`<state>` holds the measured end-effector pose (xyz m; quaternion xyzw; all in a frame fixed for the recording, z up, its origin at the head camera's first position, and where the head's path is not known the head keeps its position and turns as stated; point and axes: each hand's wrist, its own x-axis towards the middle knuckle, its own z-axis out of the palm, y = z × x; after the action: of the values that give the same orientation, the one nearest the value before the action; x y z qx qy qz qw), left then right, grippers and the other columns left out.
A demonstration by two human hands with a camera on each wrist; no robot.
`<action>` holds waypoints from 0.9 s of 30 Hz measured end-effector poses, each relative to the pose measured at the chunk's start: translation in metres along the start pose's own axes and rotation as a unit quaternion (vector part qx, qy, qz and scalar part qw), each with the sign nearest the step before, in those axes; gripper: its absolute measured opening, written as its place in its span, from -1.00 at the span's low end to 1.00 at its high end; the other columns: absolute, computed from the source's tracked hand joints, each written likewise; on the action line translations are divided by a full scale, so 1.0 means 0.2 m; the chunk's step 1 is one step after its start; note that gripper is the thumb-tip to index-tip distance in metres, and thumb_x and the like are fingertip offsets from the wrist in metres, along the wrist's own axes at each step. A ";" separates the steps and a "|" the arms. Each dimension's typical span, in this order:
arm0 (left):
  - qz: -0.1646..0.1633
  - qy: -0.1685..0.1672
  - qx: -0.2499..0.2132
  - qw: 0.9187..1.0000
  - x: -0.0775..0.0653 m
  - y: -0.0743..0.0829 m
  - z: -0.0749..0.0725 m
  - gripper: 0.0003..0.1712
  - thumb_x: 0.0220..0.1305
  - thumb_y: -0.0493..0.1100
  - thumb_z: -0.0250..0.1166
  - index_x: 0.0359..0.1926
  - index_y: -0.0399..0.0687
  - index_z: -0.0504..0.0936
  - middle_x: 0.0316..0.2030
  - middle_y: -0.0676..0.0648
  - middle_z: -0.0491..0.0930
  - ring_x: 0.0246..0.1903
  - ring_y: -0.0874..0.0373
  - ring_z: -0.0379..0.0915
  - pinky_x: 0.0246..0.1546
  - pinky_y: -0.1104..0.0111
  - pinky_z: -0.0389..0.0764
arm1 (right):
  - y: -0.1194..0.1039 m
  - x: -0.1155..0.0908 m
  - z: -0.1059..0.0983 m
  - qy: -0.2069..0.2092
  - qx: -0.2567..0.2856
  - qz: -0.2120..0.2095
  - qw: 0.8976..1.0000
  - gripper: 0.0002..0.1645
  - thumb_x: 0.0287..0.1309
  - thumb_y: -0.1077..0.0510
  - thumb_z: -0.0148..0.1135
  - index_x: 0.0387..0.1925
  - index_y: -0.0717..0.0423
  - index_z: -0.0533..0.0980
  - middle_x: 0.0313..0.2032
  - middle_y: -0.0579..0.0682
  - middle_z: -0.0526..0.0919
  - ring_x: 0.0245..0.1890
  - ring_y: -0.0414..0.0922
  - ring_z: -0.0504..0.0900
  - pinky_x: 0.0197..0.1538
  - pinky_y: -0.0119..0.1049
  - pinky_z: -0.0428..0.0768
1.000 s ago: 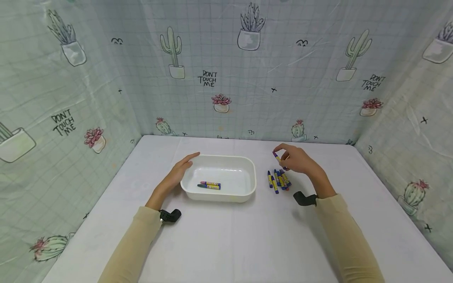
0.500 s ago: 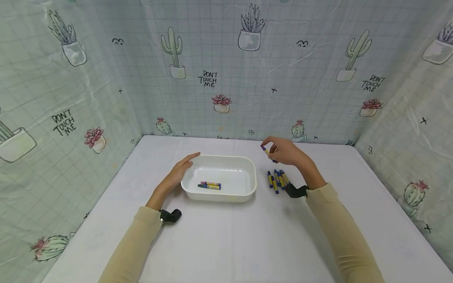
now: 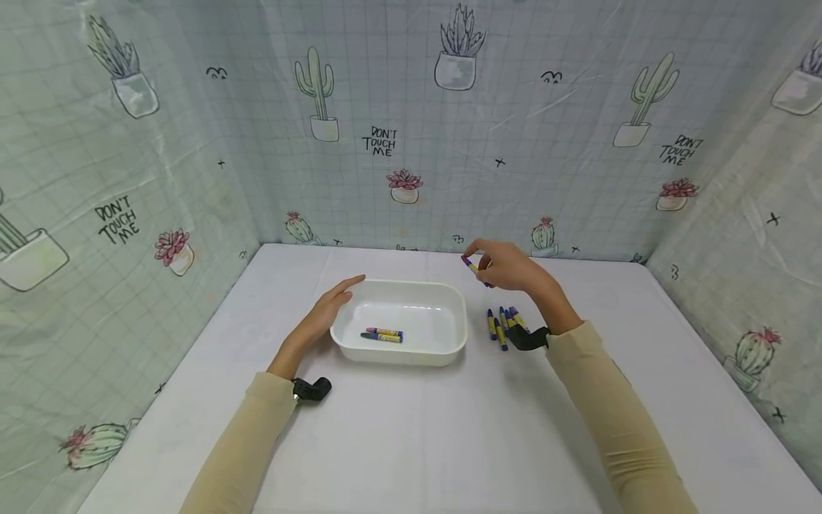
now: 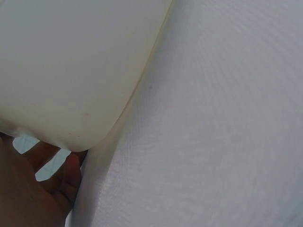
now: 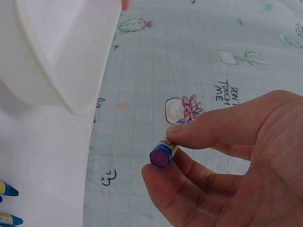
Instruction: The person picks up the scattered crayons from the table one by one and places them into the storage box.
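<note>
A white rectangular tray (image 3: pixel 401 355) stands on the table, with a pink-tipped crayon (image 3: pixel 388 333) and a dark-tipped crayon (image 3: pixel 385 338) lying side by side in it. My left hand (image 3: pixel 319 318) holds the tray's left end, its thumb at the rim; in the left wrist view bent fingers (image 4: pixel 71 172) touch the outer wall. Above the table, beyond the tray's far right corner, my right hand (image 3: pixel 507 266) pinches a purple crayon (image 5: pixel 163 152) between thumb and fingertips. Several more crayons (image 3: pixel 497 332) lie right of the tray, partly hidden by the black right wrist camera.
White cloth covers the table (image 3: pixel 385 435). Cactus-printed sheets (image 3: pixel 424 107) rise as walls behind it and on both sides. A black camera (image 3: pixel 312 390) sits on the left wrist, just in front of the tray's left end.
The right hand has carried the purple crayon left and toward the back wall, away from the loose crayons. My left hand stays at the tray.
</note>
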<state>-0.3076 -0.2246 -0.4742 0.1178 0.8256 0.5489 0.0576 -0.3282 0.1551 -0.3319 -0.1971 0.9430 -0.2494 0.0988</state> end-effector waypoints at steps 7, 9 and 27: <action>0.005 -0.001 0.004 1.000 0.00 0.00 -0.01 -0.42 0.68 0.00 -0.24 0.62 0.26 0.17 0.64 -0.06 0.08 0.59 -0.15 0.06 0.55 -0.19 0.14 | -0.02 0.01 0.00 -0.001 0.000 -0.002 1.000 -0.46 0.36 0.25 0.19 0.34 0.04 0.45 -0.01 0.25 0.69 -0.27 0.02 0.68 -0.21 -0.23 0.68; 0.004 0.000 0.004 1.000 0.00 -0.01 -0.01 -0.42 0.68 0.00 -0.24 0.62 0.26 0.17 0.63 -0.06 0.08 0.58 -0.15 0.07 0.55 -0.19 0.14 | -0.03 0.01 0.00 0.000 -0.002 -0.003 1.000 -0.47 0.36 0.25 0.19 0.33 0.04 0.45 -0.01 0.24 0.69 -0.27 0.01 0.68 -0.21 -0.24 0.68; -0.002 0.003 0.000 1.000 0.00 0.00 0.00 -0.43 0.68 -0.01 -0.24 0.61 0.25 0.18 0.63 -0.04 0.08 0.62 -0.12 -0.01 0.59 -0.17 0.04 | -0.08 0.04 -0.02 -0.008 -0.014 -0.018 1.000 -0.46 0.37 0.26 0.19 0.35 0.04 0.44 0.00 0.23 0.69 -0.26 0.01 0.68 -0.24 -0.26 0.64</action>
<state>-0.3075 -0.2249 -0.4735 0.1144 0.8262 0.5488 0.0563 -0.3307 0.1402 -0.3205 -0.2172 0.9419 -0.2361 0.0995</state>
